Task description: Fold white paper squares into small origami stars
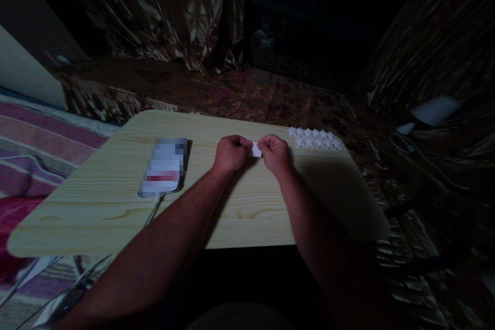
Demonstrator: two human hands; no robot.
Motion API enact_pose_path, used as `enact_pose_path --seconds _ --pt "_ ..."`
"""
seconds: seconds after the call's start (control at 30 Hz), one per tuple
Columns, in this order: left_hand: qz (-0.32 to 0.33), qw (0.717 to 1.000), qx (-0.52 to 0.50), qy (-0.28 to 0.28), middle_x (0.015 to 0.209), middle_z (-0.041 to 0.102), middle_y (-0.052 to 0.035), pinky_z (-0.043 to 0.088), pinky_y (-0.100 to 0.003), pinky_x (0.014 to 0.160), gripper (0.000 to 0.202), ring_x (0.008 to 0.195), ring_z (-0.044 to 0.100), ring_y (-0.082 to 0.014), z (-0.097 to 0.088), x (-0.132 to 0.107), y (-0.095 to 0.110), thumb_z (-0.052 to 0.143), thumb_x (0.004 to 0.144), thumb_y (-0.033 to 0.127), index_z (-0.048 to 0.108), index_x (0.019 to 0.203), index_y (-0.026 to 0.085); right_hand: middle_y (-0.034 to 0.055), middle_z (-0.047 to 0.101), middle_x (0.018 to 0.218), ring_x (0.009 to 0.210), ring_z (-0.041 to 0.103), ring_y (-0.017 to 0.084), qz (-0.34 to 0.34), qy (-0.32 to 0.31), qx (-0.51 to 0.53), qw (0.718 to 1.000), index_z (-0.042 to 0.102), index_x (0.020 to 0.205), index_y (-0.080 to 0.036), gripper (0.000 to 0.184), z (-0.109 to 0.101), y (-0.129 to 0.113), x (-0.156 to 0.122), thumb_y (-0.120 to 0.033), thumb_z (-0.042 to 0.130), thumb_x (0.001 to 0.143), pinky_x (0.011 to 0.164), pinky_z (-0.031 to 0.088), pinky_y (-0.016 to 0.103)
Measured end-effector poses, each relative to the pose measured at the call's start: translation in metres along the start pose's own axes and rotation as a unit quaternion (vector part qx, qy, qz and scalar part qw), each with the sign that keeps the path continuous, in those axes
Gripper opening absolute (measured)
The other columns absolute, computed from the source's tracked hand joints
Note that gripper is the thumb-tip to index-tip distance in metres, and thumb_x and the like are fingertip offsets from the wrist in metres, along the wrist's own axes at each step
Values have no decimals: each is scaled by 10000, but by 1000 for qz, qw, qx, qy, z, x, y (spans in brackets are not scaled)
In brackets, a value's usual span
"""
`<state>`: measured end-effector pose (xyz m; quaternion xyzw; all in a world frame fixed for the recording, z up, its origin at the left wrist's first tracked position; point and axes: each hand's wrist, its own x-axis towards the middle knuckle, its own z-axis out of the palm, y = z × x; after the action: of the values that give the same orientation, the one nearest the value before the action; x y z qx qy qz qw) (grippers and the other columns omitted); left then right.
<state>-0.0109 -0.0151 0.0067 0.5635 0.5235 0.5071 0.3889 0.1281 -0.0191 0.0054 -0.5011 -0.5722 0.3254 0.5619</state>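
Table [116, 201] centre: left hand [231, 153] and right hand [275, 153], fingers pinched shut, grasp one small white paper piece [256, 150] between them; folded white paper stars [315, 137] clustered at 2 o'clock, blurred phone [164, 167] at 9 o'clock.
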Motion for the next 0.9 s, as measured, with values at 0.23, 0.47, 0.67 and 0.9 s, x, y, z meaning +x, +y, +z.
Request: enact_pose_path --seconds 0.23,0.47,0.67,0.9 --pt "-27 997 0 -78 584 641 -45 366 -227 466 234 475 499 -111 -7 6 -5 665 652 362 675 672 129 -32 556 549 499 495 100 53 -22 31 998 588 694 -166 123 -1 8 3 -288 597 678 488 383 218" --pt "-15 992 25 -121 520 609 -57 324 -238 420 360 420 461 -110 -11 4 -3 654 681 483 643 582 137 -43 528 500 444 463 91 65 -33 59 996 582 681 -166 131 -7 7 4 -292 611 659 447 361 217" --pt "24 981 52 -184 469 555 -35 262 -241 405 381 393 405 -99 -17 3 4 639 704 499 615 548 152 -40 532 487 442 470 95 65 -44 71 994 577 658 -170 120 -10 5 5 -281 620 644 436 353 218" --pt "65 973 88 -205 468 531 -20 247 -251 423 322 412 391 -107 -20 2 8 648 708 448 608 553 168 -40 534 483 438 462 90 72 -53 55 994 584 651 -170 122 -10 6 5 -285 624 636 423 340 211"
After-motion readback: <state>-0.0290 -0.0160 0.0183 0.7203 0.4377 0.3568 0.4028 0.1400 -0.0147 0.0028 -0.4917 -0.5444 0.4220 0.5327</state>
